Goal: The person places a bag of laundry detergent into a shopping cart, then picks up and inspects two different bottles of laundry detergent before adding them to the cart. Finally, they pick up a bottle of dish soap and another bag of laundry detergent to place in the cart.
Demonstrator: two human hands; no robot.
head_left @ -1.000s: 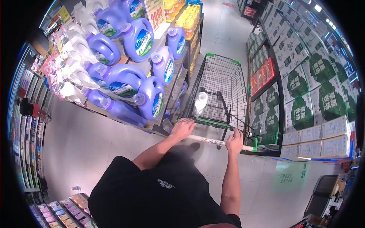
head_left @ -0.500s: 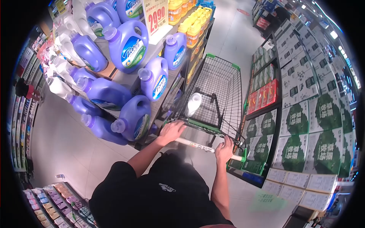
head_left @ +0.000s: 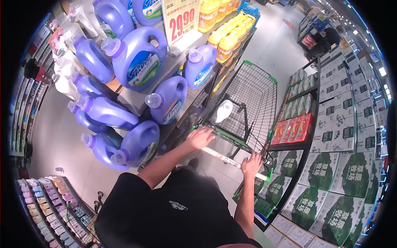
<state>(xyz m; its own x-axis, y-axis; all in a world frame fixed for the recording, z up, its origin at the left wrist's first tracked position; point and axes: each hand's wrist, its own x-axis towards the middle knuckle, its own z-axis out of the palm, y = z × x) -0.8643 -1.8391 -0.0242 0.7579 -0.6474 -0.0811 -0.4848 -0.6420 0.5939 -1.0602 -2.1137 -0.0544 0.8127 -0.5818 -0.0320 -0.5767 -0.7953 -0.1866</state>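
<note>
My left hand [head_left: 200,137] is closed over the left end of a shopping cart's pale handle [head_left: 226,160]. Near the other end of that bar, my right hand [head_left: 251,164] also curls over it. Beyond the handle stretches the black wire cart [head_left: 258,97] with green corner pieces. A white bottle [head_left: 223,110] lies in its near left part, touched by neither hand. Purple detergent jugs [head_left: 140,60] crowd the display to the left of the cart; one jug [head_left: 167,100] stands close to my left forearm.
A price sign [head_left: 182,25] rises among the jugs, with yellow bottles [head_left: 233,33] behind it. Stacked green-and-white cartons [head_left: 318,175] and a shelf with red boxes [head_left: 292,128] line the right side. A person in dark clothing [head_left: 328,40] is farther up the aisle. Another wire cart [head_left: 82,217] stands lower left.
The cart and both hands sit farther right in the view. Sign and yellow bottles look larger and nearer, and the person up the aisle shows more fully. Both hands keep their hold.
</note>
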